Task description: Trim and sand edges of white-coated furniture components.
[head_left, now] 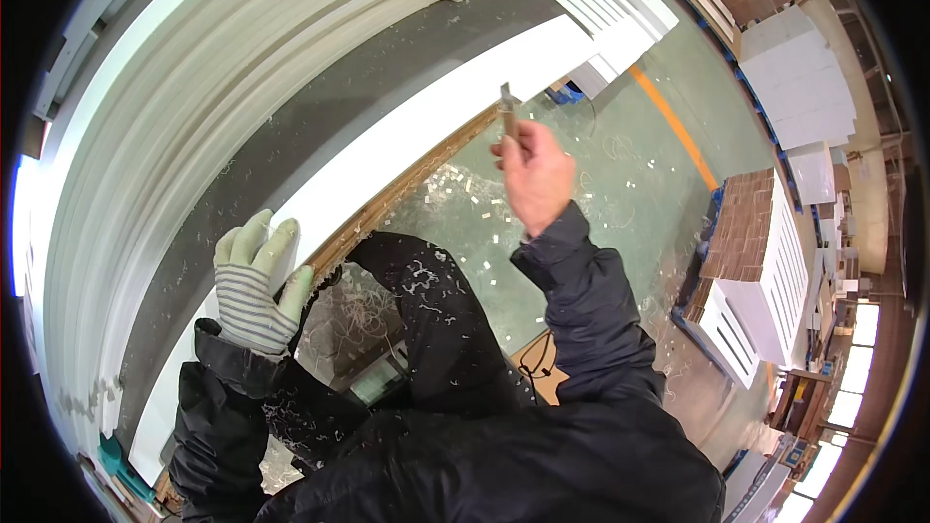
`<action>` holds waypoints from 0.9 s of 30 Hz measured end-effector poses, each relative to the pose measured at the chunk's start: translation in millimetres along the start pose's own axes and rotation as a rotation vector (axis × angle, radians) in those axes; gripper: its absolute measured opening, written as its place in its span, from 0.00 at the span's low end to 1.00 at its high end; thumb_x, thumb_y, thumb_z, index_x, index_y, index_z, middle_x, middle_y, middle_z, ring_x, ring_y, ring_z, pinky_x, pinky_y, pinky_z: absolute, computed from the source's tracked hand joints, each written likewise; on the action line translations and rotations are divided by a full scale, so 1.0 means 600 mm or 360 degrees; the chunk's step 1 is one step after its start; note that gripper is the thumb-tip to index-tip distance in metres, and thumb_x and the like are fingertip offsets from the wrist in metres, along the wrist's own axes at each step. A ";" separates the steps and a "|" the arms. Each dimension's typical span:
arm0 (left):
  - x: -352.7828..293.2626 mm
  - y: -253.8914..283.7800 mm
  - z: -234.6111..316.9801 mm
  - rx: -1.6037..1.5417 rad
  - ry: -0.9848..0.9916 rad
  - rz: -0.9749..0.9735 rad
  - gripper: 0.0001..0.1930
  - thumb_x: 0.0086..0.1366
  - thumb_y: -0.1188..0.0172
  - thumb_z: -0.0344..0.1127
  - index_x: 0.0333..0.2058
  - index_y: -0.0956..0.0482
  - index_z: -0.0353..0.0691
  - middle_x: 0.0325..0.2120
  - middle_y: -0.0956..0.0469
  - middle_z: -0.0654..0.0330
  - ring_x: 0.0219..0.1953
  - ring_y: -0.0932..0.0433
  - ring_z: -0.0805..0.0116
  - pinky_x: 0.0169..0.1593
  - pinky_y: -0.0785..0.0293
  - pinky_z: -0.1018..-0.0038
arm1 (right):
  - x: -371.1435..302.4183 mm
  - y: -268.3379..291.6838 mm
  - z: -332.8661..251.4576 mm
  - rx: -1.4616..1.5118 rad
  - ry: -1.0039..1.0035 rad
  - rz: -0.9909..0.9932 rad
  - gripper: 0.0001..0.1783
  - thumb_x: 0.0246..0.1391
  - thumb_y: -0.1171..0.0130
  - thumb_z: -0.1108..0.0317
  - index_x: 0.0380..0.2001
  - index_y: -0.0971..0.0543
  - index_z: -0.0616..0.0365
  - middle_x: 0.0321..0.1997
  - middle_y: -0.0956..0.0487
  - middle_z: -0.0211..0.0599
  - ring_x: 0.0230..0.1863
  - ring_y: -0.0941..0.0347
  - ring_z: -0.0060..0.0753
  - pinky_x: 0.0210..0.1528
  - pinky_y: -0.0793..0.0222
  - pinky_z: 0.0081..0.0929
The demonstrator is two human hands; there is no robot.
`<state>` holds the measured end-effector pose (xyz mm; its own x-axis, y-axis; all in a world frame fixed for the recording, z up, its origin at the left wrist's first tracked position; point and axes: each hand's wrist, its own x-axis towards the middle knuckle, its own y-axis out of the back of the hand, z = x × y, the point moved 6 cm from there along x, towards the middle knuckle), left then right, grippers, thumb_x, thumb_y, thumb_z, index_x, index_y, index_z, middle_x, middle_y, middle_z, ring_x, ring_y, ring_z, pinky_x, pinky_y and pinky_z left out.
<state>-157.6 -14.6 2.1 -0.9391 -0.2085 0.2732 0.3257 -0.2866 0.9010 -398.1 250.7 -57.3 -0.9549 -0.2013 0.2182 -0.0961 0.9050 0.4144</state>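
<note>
Shavings (455, 189) of white edging lie scattered over the green floor (620, 184) and cling to the person's dark trousers (436, 320). A long white panel (436, 121) runs diagonally across the view, its raw wooden edge (407, 189) facing the person. The left hand (257, 276), in a striped work glove with pale green fingers, lies flat with fingers spread on the panel's face just beside that edge, pressing rather than gripping. The right hand (531, 174), bare, is clenched around a small knife (508, 108), whose short blade points up and away, just beside the far stretch of the wooden edge; whether the blade touches it I cannot tell. More white panels (194, 58) stand stacked behind, and further stacks (775, 261) sit on pallets to the right.
</note>
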 end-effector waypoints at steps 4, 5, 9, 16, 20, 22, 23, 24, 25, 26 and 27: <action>0.001 0.001 0.000 0.0003 -0.0016 -0.0014 0.28 0.54 0.30 0.34 0.56 0.22 0.46 0.58 0.28 0.50 0.57 0.31 0.47 0.60 0.32 0.56 | -0.003 -0.023 -0.021 -0.0243 0.0027 -0.0014 0.08 0.64 0.45 0.73 0.41 0.30 0.68 0.33 0.16 0.45 0.33 0.15 0.30 0.29 0.20 0.25; -0.001 0.001 0.000 0.0024 -0.0011 -0.0038 0.27 0.55 0.32 0.33 0.56 0.22 0.44 0.58 0.28 0.49 0.57 0.31 0.47 0.60 0.31 0.56 | -0.002 -0.007 -0.014 -0.0054 -0.0156 0.0120 0.09 0.64 0.46 0.73 0.41 0.31 0.70 0.33 0.16 0.46 0.32 0.15 0.31 0.28 0.20 0.26; 0.005 0.003 0.003 0.0026 -0.0022 -0.0016 0.27 0.54 0.31 0.32 0.56 0.22 0.44 0.58 0.28 0.49 0.57 0.31 0.48 0.60 0.31 0.56 | -0.013 -0.024 -0.029 0.0120 -0.0239 0.0136 0.11 0.64 0.47 0.73 0.41 0.33 0.72 0.33 0.19 0.49 0.28 0.16 0.34 0.26 0.20 0.27; 0.005 -0.003 0.000 0.0004 -0.0028 0.0013 0.28 0.54 0.31 0.32 0.56 0.22 0.43 0.57 0.27 0.49 0.56 0.30 0.48 0.59 0.30 0.56 | 0.009 0.027 0.006 0.0208 -0.0229 0.0464 0.10 0.63 0.46 0.73 0.41 0.32 0.70 0.29 0.18 0.47 0.24 0.17 0.32 0.22 0.24 0.25; -0.004 0.022 -0.006 -0.0003 -0.0044 0.0044 0.28 0.54 0.31 0.32 0.56 0.24 0.41 0.60 0.30 0.49 0.58 0.30 0.47 0.60 0.30 0.56 | 0.029 0.014 -0.010 0.0022 -0.0015 0.0135 0.08 0.64 0.44 0.72 0.42 0.29 0.66 0.29 0.18 0.42 0.26 0.17 0.28 0.24 0.23 0.25; -0.007 0.010 -0.003 -0.0217 -0.0088 0.0046 0.29 0.53 0.29 0.34 0.56 0.23 0.44 0.61 0.32 0.48 0.59 0.31 0.46 0.60 0.29 0.56 | 0.036 0.066 0.023 0.0045 0.0012 0.0408 0.08 0.64 0.45 0.73 0.44 0.28 0.65 0.31 0.17 0.43 0.30 0.16 0.29 0.28 0.22 0.25; -0.011 0.018 -0.002 -0.0195 -0.0090 0.0045 0.29 0.53 0.30 0.34 0.56 0.24 0.44 0.63 0.34 0.47 0.61 0.33 0.45 0.62 0.30 0.55 | 0.028 0.058 0.001 -0.0221 0.0146 0.0321 0.11 0.63 0.44 0.75 0.48 0.26 0.64 0.34 0.16 0.42 0.33 0.15 0.29 0.34 0.21 0.25; -0.020 0.026 -0.004 -0.0187 -0.0086 0.0042 0.29 0.53 0.30 0.34 0.56 0.24 0.44 0.63 0.34 0.47 0.61 0.33 0.45 0.62 0.30 0.55 | 0.028 0.055 0.005 -0.0212 0.0143 0.0316 0.11 0.63 0.44 0.75 0.48 0.26 0.64 0.34 0.16 0.42 0.33 0.15 0.29 0.34 0.21 0.25; -0.032 0.032 -0.014 -0.0025 -0.0025 -0.0001 0.29 0.53 0.30 0.35 0.56 0.24 0.44 0.63 0.34 0.47 0.61 0.33 0.45 0.62 0.30 0.55 | 0.027 0.045 -0.002 -0.0372 0.0356 0.0241 0.13 0.62 0.44 0.76 0.49 0.25 0.63 0.35 0.15 0.41 0.35 0.15 0.30 0.36 0.21 0.25; -0.048 0.036 -0.030 0.0134 0.0037 -0.0040 0.30 0.53 0.29 0.35 0.57 0.24 0.44 0.63 0.34 0.47 0.62 0.33 0.45 0.62 0.31 0.54 | 0.024 0.033 -0.011 -0.0534 0.0573 0.0164 0.14 0.61 0.44 0.77 0.50 0.23 0.62 0.36 0.15 0.41 0.37 0.15 0.31 0.39 0.21 0.26; -0.068 0.044 -0.044 0.0178 0.0010 -0.0016 0.30 0.53 0.29 0.34 0.57 0.24 0.44 0.62 0.32 0.47 0.61 0.32 0.45 0.62 0.30 0.55 | 0.020 0.028 -0.021 -0.0488 0.0581 0.0187 0.15 0.60 0.43 0.78 0.50 0.20 0.61 0.37 0.14 0.41 0.40 0.15 0.33 0.42 0.22 0.27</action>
<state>-108.1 -38.5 5.6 -0.9415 -0.2119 0.2620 0.3015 -0.1825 0.9358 -407.9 258.5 -36.8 -0.7883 -0.2721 0.5519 0.1461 0.7885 0.5975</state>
